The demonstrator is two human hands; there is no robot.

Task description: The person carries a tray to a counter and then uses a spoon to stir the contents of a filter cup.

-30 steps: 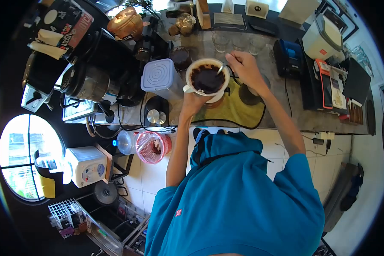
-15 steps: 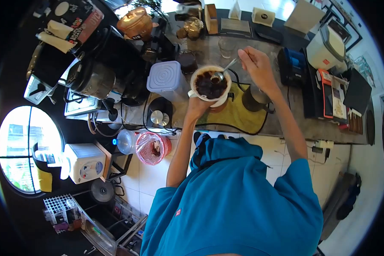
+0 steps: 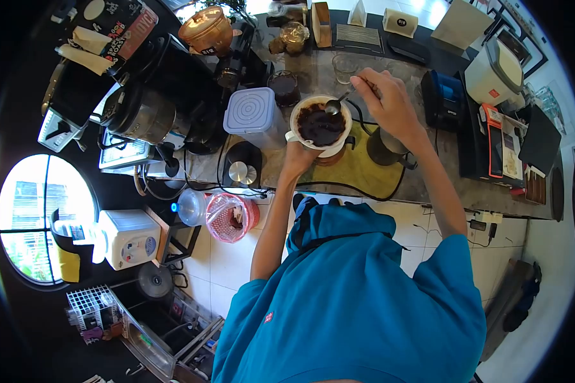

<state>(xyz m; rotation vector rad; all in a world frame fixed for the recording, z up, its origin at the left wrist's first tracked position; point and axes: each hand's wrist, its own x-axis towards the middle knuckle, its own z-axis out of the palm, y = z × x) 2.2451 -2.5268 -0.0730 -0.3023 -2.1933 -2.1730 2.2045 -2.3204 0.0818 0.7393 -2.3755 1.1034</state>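
Observation:
A white coffee dripper (image 3: 331,152) holds dark wet coffee grounds (image 3: 319,127) and stands over a vessel that is mostly hidden. My left hand (image 3: 300,157) is closed on the near side of the dripper, below its rim by the small handle. Pinched in my right hand (image 3: 384,102) is a metal spoon (image 3: 333,107), its bowl at the far right part of the dripper's opening, over the grounds. To the right of the dripper, a dark metal jug (image 3: 384,148) rests on a yellow-green cloth (image 3: 364,177).
Left of the dripper are a lidded plastic container (image 3: 252,116) and a glass of dark liquid (image 3: 285,87). A clear glass (image 3: 345,66) stands behind. A blue-black printer (image 3: 442,101) sits at right. Below the counter's edge is a pink bin (image 3: 230,218).
The spoon's bowl has risen from the grounds toward the far rim. The surface of the grounds looks smoother and darker. My left hand keeps its hold, and the view has shifted slightly.

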